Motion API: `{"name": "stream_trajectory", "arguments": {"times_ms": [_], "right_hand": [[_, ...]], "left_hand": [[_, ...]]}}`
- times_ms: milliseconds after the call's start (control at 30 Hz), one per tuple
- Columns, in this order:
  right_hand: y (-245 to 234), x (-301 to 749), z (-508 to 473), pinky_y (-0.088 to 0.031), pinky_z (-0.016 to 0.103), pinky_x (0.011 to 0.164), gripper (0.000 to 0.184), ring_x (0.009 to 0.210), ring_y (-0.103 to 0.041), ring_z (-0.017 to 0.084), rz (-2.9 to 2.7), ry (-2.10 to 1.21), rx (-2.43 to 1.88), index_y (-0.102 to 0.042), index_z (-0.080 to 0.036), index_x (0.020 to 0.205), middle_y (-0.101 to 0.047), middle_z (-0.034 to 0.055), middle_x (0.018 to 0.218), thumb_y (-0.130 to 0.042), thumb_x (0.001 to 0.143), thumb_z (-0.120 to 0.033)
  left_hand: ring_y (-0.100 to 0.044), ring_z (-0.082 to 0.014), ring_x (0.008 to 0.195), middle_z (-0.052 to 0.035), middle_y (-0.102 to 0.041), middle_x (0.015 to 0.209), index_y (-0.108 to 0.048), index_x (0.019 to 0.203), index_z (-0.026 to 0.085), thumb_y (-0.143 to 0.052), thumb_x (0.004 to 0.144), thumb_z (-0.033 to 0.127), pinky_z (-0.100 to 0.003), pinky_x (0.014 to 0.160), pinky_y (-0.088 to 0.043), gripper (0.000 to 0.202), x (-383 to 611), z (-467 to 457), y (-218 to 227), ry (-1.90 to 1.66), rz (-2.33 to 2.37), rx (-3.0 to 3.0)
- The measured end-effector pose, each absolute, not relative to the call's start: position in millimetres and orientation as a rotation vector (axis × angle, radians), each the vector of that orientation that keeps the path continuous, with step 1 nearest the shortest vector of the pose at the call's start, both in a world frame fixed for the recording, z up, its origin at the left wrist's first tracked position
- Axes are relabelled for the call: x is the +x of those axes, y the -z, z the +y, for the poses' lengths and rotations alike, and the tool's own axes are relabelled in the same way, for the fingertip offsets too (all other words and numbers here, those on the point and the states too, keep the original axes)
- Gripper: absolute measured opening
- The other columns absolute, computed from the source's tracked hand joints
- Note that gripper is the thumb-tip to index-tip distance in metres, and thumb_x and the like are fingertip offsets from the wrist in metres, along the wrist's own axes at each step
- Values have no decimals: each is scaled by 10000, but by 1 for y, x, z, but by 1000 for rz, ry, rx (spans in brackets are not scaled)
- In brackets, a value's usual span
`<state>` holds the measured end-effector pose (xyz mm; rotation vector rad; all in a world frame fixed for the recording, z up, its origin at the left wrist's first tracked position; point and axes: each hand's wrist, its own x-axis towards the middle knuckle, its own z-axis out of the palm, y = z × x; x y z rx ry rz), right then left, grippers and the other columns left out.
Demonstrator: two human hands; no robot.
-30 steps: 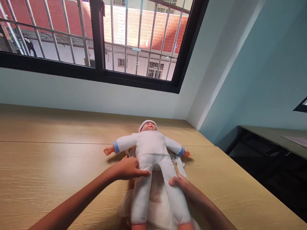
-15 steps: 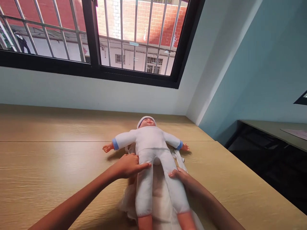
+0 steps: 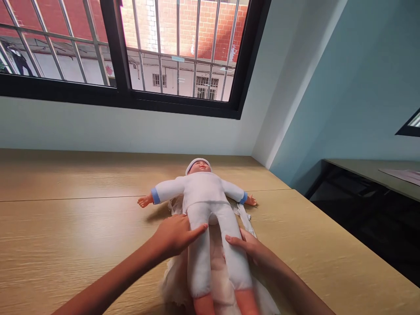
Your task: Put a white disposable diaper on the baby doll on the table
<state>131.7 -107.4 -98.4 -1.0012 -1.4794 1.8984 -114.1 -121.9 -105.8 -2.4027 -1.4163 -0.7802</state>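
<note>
While a baby doll (image 3: 200, 188) lies face-up on the wooden table (image 3: 65, 192), the left hand (image 3: 172, 236) and right hand (image 3: 246, 247) rest on its legs. Their fingers (image 3: 198, 232) are open (barred window (image 3: 179, 48) above, blue wall (image 3: 328, 87) beside).

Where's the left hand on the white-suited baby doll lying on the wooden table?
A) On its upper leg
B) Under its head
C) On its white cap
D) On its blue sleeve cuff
A: the left hand lies with its fingers across the upper leg of the white-suited baby doll, below the doll's waist.
</note>
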Motion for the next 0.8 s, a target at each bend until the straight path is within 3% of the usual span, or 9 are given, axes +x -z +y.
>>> {"name": "stream_trajectory", "arguments": {"times_ms": [133, 233, 333, 400, 467, 667, 733, 800], "right_hand": [[95, 133, -111, -539, 392, 757, 721, 908, -660, 341, -1549, -1832, -1017, -530, -226, 1309, -668, 125, 1054, -758, 674, -483], [97, 134, -111, -529, 386, 817, 868, 1031, -609, 357, -1616, -1756, -1006, -449, -254, 1376, -646, 105, 1139, -818, 610, -428], [97, 133, -112, -493, 375, 917, 948, 1185, -515, 344, -1618, -1713, -970, -370, -283, 1418, -574, 71, 1277, -837, 598, -376], [97, 132, -115, -465, 361, 968, 921, 1236, -474, 316, -1601, -1698, -927, -355, -282, 1417, -520, 60, 1346, -826, 629, -348], [97, 132, -119, -456, 354, 980, 862, 1229, -486, 288, -1568, -1717, -904, -365, -259, 1399, -521, 67, 1343, -810, 664, -324], [99, 129, -133, -522, 270, 688, 493, 771, -658, 188, -1171, -1968, -1122, -545, -101, 1064, -682, 77, 870, -790, 681, -292], [96, 125, -139, -508, 243, 635, 464, 691, -646, 161, -1031, -2008, -1162, -537, -99, 1034, -674, 58, 783, -779, 682, -279], [93, 123, -143, -493, 224, 612, 446, 658, -635, 146, -983, -2016, -1164, -529, -108, 1028, -664, 42, 730, -766, 690, -279]], "left_hand": [[-580, -272, 534, -96, -553, 450, -606, 477, 198, -603, 653, 710, -533, 763, -477, 541, -80, -153, 76, 551, -1898, -2044], [-617, -330, 743, -132, -639, 666, -698, 716, 113, -578, 750, 625, -599, 911, -409, 527, -58, -176, 55, 358, -1959, -2042], [-596, -361, 960, -155, -659, 1024, -670, 1025, 123, -582, 748, 639, -586, 895, -432, 592, -48, -189, 56, 461, -1834, -2137], [-520, -380, 1132, -153, -605, 1200, -633, 1116, 162, -535, 778, 656, -603, 952, -388, 606, -47, -192, 68, 540, -1689, -2180], [-474, -359, 1202, -136, -598, 1222, -633, 1109, 178, -525, 805, 631, -602, 1018, -327, 556, -48, -190, 80, 537, -1541, -2277], [-603, -238, 991, -57, -692, 983, -686, 948, 174, -572, 830, 543, -505, 1101, -268, 404, -49, -177, 88, 419, -1018, -2755], [-631, -206, 883, -53, -707, 917, -701, 816, 178, -578, 810, 569, -413, 1013, -385, 411, -49, -175, 86, 380, -925, -2859], [-637, -186, 721, -38, -697, 713, -677, 642, 175, -582, 805, 569, -345, 827, -464, 437, -47, -174, 83, 311, -918, -2891]]}}
